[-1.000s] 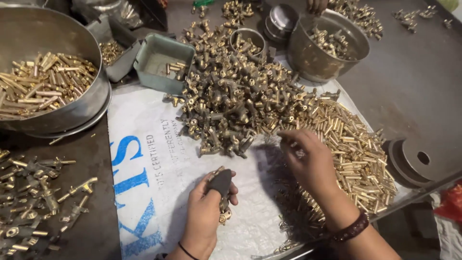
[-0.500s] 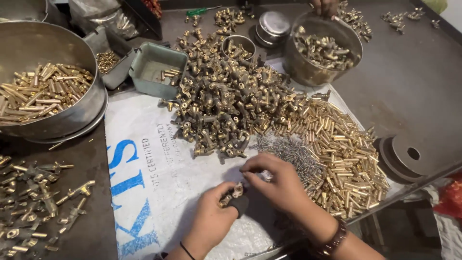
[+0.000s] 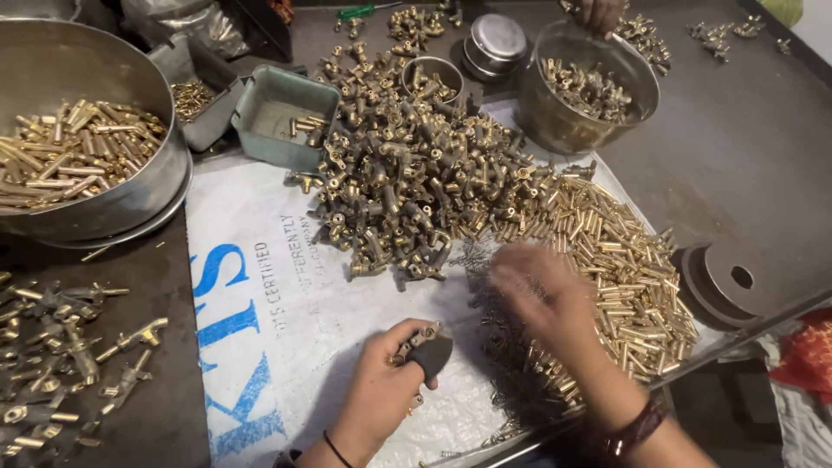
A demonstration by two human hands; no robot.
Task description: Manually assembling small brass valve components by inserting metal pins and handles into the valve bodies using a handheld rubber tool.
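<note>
Here my left hand [image 3: 381,390] pinches a dark brass fitting [image 3: 426,349] while my blurred right hand [image 3: 542,290], its grip unclear, hovers over small springs [image 3: 511,364].

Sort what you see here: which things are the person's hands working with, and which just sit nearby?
In use: left hand, dark brass fitting, right hand, small springs.
Nearby: brass tubes, fittings heap, green tray, steel bowl.

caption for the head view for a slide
Left hand holds a brass fitting; blurred right hand above small springs.
</note>
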